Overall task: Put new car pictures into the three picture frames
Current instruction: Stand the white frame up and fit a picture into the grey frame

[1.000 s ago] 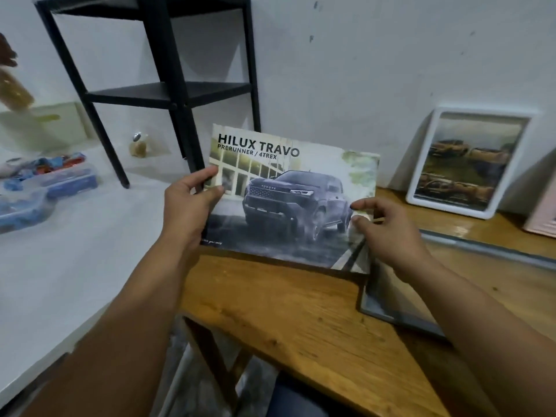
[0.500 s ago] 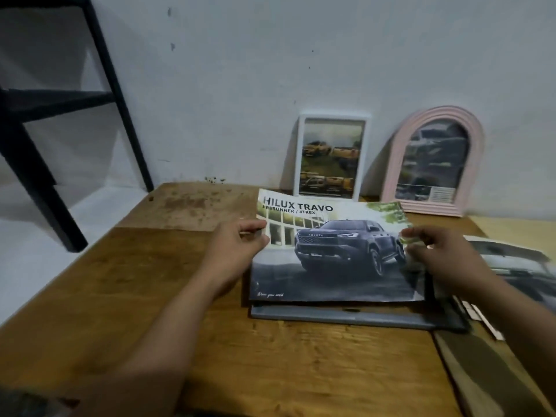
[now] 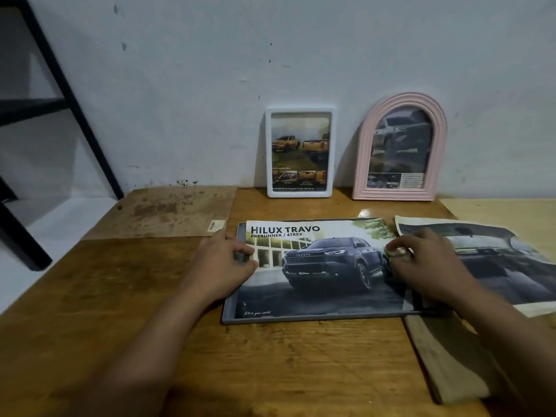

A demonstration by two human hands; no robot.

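Hilux Travo picture (image 3: 319,266) now lies flat, face up, inside the grey landscape frame (image 3: 301,318), which rests on the wooden bench (image 3: 270,362). Half a second ago the sheet was held tilted above the frame; a second ago it was up in the air off the bench's left edge. So: carried over, lowered, laid down. The frame's grey rim shows along the near and left edges; far edge of the sheet sits close to the far rim. The right end of the sheet is hidden under the right hand, so fit there cannot be checked.

Left hand (image 3: 225,263): rests at the sheet's left edge, fingers curled, tips on the paper and rim. Looks like pressing or a light pinch of the edge; which one, I cannot tell.

Right hand (image 3: 421,263): at the sheet's right edge, fingers bent and pinching the paper where it looks creased or folded over.

Other items: white frame (image 3: 300,152) and pink arched frame (image 3: 398,149) stand leaning on the wall at the far side, each showing a car picture. A second, loose car print (image 3: 496,266) lies just right of the grey frame, under the right wrist. A brown backing board (image 3: 168,212) lies on the far-left part of the bench.

Judgement: this appears to be the third frame. Remaining: square the sheet, tuck the right end, close with the backing.
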